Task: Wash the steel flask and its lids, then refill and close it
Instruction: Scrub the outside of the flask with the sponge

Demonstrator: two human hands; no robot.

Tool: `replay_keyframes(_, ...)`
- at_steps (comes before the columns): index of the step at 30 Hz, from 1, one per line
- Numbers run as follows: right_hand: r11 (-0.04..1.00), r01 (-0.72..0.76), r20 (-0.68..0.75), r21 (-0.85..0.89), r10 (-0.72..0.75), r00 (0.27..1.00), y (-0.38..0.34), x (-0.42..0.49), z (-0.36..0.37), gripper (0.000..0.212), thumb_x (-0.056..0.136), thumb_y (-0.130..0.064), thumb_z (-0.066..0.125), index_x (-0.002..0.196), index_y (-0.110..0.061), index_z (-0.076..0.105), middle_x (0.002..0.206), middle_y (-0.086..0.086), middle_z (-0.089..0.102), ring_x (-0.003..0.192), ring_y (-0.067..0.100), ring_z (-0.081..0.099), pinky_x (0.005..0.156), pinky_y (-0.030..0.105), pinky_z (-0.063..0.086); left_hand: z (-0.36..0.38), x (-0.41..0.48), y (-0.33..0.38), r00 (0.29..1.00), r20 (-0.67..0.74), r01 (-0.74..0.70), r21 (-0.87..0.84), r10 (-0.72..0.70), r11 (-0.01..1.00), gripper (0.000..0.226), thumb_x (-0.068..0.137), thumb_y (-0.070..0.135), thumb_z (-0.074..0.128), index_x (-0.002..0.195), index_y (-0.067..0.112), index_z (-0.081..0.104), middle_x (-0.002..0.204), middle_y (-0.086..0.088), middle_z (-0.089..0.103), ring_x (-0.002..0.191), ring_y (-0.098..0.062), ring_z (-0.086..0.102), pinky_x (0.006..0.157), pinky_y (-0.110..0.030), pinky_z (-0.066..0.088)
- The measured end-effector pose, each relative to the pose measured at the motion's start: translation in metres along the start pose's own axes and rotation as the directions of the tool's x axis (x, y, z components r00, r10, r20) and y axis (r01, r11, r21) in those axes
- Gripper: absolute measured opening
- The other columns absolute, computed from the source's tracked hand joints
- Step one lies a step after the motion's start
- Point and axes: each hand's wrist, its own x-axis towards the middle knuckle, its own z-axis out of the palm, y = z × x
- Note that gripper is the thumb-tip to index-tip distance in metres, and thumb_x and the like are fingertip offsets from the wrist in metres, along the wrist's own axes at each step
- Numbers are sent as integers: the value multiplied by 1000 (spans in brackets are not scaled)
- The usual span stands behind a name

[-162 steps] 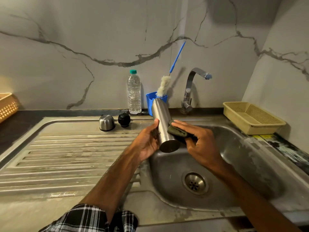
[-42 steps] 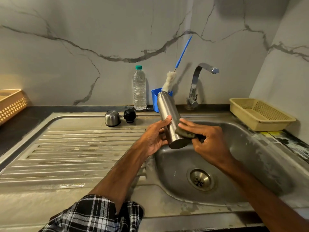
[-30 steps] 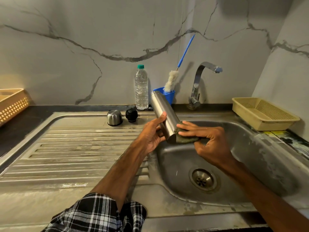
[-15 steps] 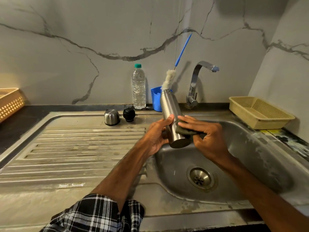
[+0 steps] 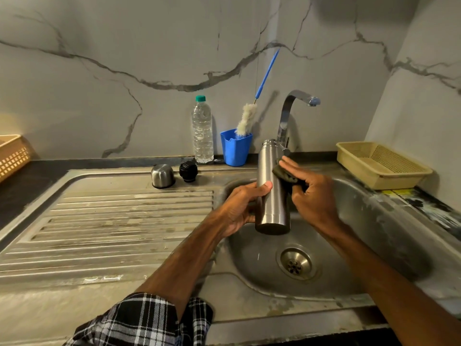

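Steel cylindrical flask (image 5: pixel 270 191) clasped in your left hand (image 5: pixel 239 208), your right hand (image 5: pixel 311 198) holds the dark scouring pad (image 5: pixel 284 174), now risen from base to shoulder (domed steel cap (image 5: pixel 162 176) and black stopper (image 5: pixel 188 168) unwashed).

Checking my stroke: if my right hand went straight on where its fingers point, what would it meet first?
The steel flask: your right hand presses the scrub pad on its upper side, fingers pointing up-left. Beyond, probably the blue cup.
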Motion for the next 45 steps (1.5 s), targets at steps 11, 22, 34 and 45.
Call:
replay_keyframes(11, 994, 103, 40, 32, -104, 994, 8, 4, -9, 62, 75, 20, 52, 125, -13, 68, 136, -1, 62, 137, 13, 49, 115, 38, 39, 2, 2, -2, 997, 52, 48, 37, -50, 998, 38, 91, 39, 68, 122, 17, 62, 120, -13, 67, 109, -27, 67, 90, -39, 58)
replay_keyframes(22, 1000, -21, -28, -5, 21, 999, 18, 15, -18, 69, 76, 22, 49, 133, -15, 63, 141, -2, 58, 139, 8, 44, 118, 31, 35, 2, 2, -4, 989, 121, 82, 76, -91, 994, 57, 79, 46, 75, 124, 14, 63, 120, -16, 67, 108, -27, 67, 93, -41, 58)
replay_keyframes(34, 979, -202, -75, 16, 203, 976, 21, 17, -28, 67, 82, 17, 54, 139, -17, 58, 139, 1, 59, 127, 0, 47, 111, 24, 42, 0, 3, -6, 985, 145, 91, 51, -97, 995, 62, 79, 46, 78, 128, 11, 64, 136, -25, 60, 113, -30, 64, 101, -47, 53)
replay_keyframes(45, 989, -125, 115, 79, 116, 987, -24, -1, -8, 62, 81, 13, 63, 133, -21, 63, 131, -5, 65, 124, 6, 57, 105, 16, 43, -15, 5, 9, 998, -62, 0, -317, -21, 948, 63, 84, 37, 75, 135, 5, 55, 123, -22, 67, 110, -33, 70, 82, -44, 61)
